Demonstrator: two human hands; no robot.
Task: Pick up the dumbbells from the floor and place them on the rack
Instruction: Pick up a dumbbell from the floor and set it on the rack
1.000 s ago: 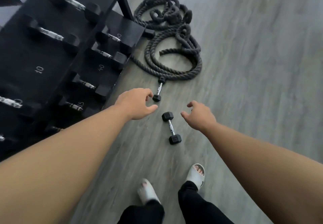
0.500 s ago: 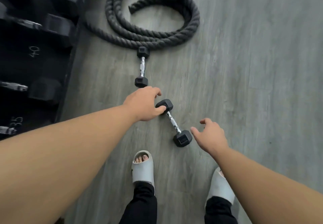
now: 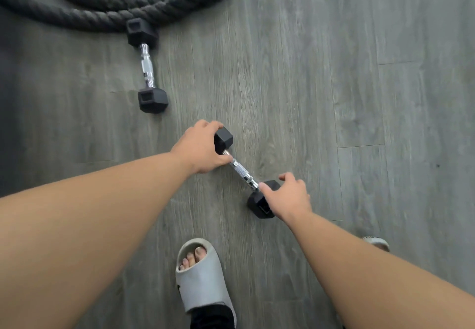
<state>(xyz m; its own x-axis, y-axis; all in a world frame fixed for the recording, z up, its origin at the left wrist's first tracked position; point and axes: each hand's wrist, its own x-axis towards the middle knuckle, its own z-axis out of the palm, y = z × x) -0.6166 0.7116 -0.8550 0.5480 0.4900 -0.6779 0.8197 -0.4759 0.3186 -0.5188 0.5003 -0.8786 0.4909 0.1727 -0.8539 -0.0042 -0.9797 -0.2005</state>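
Two black hex dumbbells with chrome handles lie on the grey wood floor. The near dumbbell (image 3: 240, 172) lies diagonally at the centre. My left hand (image 3: 199, 148) is closed around its far head, thumb on the handle. My right hand (image 3: 288, 197) lies over its near head with fingers spread, touching it. The far dumbbell (image 3: 147, 65) lies untouched at upper left, its far head against the rope. The rack is out of view.
A thick black coiled rope (image 3: 115, 2) lies across the top left. My feet in grey sandals stand below the hands, the left sandal (image 3: 200, 277) at bottom centre and the right sandal (image 3: 376, 242) partly behind my right arm.
The view has dropped closer to the floor and the rack has left the frame. Both hands came down onto the near dumbbell, the left closing on its far head, the right reaching its near head.
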